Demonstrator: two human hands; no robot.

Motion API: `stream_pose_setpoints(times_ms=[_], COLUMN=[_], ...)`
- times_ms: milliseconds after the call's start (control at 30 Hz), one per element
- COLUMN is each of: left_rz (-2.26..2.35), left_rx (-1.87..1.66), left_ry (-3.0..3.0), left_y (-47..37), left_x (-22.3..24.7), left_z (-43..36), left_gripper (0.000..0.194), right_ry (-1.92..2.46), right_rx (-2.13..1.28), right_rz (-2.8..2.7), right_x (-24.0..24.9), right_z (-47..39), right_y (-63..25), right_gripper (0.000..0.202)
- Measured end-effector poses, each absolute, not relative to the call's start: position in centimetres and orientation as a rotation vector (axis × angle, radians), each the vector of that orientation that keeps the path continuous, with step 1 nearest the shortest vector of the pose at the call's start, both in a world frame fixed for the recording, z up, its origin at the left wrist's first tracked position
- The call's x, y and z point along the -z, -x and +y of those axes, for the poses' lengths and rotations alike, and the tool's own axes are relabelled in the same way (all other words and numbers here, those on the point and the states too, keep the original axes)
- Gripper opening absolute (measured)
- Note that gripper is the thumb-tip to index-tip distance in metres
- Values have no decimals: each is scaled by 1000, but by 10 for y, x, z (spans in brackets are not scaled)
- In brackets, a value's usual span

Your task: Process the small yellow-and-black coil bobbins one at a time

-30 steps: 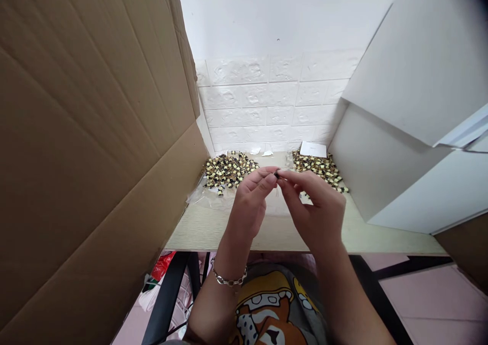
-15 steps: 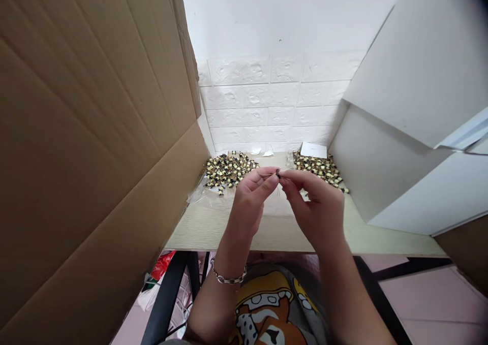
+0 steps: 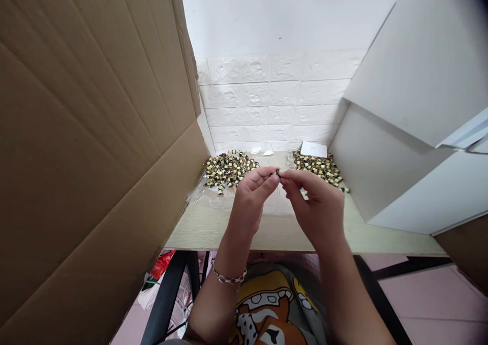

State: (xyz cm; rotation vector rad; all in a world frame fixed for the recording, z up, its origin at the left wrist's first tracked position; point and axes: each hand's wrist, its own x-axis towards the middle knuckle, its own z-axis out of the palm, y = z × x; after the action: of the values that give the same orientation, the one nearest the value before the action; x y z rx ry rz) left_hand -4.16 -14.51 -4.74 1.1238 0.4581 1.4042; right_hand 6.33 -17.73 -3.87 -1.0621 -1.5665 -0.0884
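Between my fingertips, over the middle of the table, is a small dark component (image 3: 277,173) with thin wire leads. My left hand (image 3: 253,192) pinches it from the left between thumb and fingers. The thumb and forefinger of my right hand (image 3: 314,197) are closed at its right side, by the leads; what exactly they grip is too small to tell. Behind my left hand lies a pile of small yellow and black components (image 3: 229,169). A similar pile (image 3: 320,167) is behind my right hand, partly covered by it.
A tall cardboard sheet (image 3: 95,131) walls off the left, and white panels (image 3: 392,152) stand at the right. A white card (image 3: 313,149) rests on the right pile. Clear plastic (image 3: 198,192) lies under the left pile on the pale table (image 3: 282,233).
Both hands stay almost in place. The component between the fingertips has turned slightly, and its thin leads point in a different direction.
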Motion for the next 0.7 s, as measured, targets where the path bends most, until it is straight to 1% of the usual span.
stream_pose_setpoints(times_ms=[133,300,467,533,633,700], left_rz=[541,942,1223,1274,1292,1288], left_rx=[-1488,-1822,-1984,-1993,-1995,-1986], left_ry=[-1231,-1617,-1936,-2014,-2064,-2066], left_y=[44,51,50,48,45,45], left_x=[47,40,38,41,44,46], left_z=[-143,-139,-140,-140,-139,-138], left_gripper=[16,18,16,15,16,17], right_ry=[1029,1046,1088,1105,1131,1146], right_rx=[70,2,233,318,398,420], right_rz=[-1608,-1705,-1610,-1627,-1662,-1672], right_x=[40,41,35,32,29,28], right_z=[-174,-169,-166,-165,-164,-164], right_y=[-65,-63,-61,-61,-61,-61], right_gripper=[15,26,33,29,16,11])
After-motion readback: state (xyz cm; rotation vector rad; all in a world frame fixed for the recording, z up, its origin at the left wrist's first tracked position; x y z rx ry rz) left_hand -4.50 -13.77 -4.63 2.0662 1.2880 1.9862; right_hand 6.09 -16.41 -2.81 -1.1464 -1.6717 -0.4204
